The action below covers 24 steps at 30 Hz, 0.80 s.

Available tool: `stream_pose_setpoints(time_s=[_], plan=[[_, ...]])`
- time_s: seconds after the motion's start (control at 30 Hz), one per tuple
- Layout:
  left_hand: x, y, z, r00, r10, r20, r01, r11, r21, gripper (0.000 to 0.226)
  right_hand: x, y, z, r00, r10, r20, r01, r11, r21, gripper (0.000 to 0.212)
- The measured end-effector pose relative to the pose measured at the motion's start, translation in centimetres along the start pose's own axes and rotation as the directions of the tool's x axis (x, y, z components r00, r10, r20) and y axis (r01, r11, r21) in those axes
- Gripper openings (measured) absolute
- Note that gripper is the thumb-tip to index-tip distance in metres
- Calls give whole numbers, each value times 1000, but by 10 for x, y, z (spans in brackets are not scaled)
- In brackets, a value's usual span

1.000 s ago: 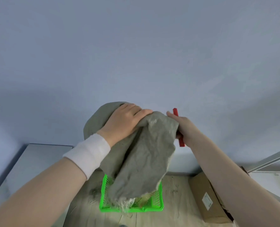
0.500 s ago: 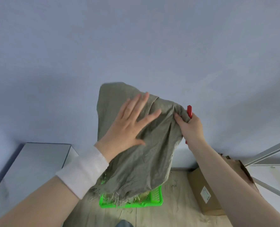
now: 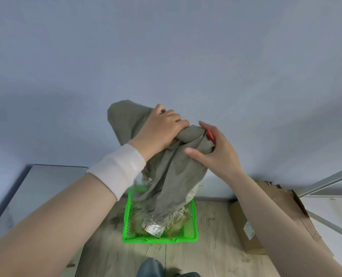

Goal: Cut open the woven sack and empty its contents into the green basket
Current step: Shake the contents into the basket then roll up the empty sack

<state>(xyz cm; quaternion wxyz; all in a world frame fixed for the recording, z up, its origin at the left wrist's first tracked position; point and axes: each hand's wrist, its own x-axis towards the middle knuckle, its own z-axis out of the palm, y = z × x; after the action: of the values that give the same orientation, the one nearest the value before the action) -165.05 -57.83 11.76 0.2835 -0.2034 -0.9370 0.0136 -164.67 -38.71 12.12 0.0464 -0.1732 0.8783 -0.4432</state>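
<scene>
Above the basket [image 3: 160, 239], which sits on the floor below the person, the sack [image 3: 172, 176] hangs upside down, its cut mouth trailing frayed strands and clear film just inside the rim. Holding it there lets whatever is left drop straight in rather than scatter on the boards.

The left hand [image 3: 162, 130] grips the bunched closed end at the top, fingers curled tight over the twisted cloth; this hand looks to carry the weight and sets the height. The right hand [image 3: 216, 154] is clamped on a fold just beside it, thumb flat on the near face and the other fingers passing behind, where they are mostly hidden; one finger sticks up free. A red tool [image 3: 210, 134] is trapped between that palm and the cloth, probably parked there so both hands can work the sack without putting it down. Which end of it faces the cloth I cannot tell.

Some packets [image 3: 154, 229] already lie in the basket, so the cutting seems done and emptying is well along. The sack looks slack and mostly flat, though its lower part may hide more. A shake or squeeze downward from the top seems the natural next move; the risk is the mouth swinging past the rim.

A cardboard box [image 3: 250, 230] stands to the right of the basket, apart from it.
</scene>
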Motion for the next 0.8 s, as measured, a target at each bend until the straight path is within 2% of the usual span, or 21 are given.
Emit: stream_pose_setpoints(time_s=[0.03,0.07,0.13,0.17,0.23,0.3,0.37,0.4,0.47,0.53,0.6,0.63,0.7,0.73,0.77,0.8], plan=[[4,3,-2,1000,-6,-6,6,1000,-24,26,1,0,4,999,-26,-36,23,997,-78,59],[7,7,-3,999,-43,-30,41,998,-54,32,4,-1,5,993,-23,-114,15,997,-71,50],[6,15,-7,980,-188,-58,181,977,-110,59,10,-3,2,958,66,-279,-44,995,86,35],[1,20,-8,966,-252,-53,243,960,-138,76,13,-4,-2,934,130,-332,-78,983,166,35],[-10,27,-7,964,-263,-28,254,950,-183,98,17,-5,-10,900,267,-345,-148,931,334,29],[-21,26,0,982,-191,-3,187,965,-183,110,19,-4,-14,894,395,-213,-233,814,531,17],[-27,20,7,990,-142,2,141,976,-165,114,23,-2,-18,871,488,53,-381,606,698,25],[-27,19,7,992,-122,-17,118,980,-160,110,23,0,-19,845,488,218,-474,494,729,29],[-20,19,2,989,-60,-132,39,987,-155,89,21,7,-16,773,426,470,-621,357,698,22],[-15,17,0,963,10,-270,-47,991,-129,52,17,9,-13,741,366,563,-668,316,674,27],[-15,11,1,953,51,-298,-81,993,-88,27,14,6,-15,755,363,546,-655,380,653,31],[-18,6,2,962,46,-268,-67,995,-69,27,14,7,-17,782,398,479,-623,485,614,33],[-19,-2,2,990,-5,-141,-2,999,-44,26,9,4,-19,880,428,204,-474,768,432,44],[-18,-4,-1,997,-44,-66,40,998,-47,23,6,3,-18,936,346,65,-347,878,330,52],[-15,-3,-5,997,-80,-4,79,995,-64,20,1,-1,-16,978,206,1,-203,959,197,62],[-11,1,-10,993,-106,48,110,990,-89,23,-3,-5,-12,997,75,-7,-74,997,38,73]])
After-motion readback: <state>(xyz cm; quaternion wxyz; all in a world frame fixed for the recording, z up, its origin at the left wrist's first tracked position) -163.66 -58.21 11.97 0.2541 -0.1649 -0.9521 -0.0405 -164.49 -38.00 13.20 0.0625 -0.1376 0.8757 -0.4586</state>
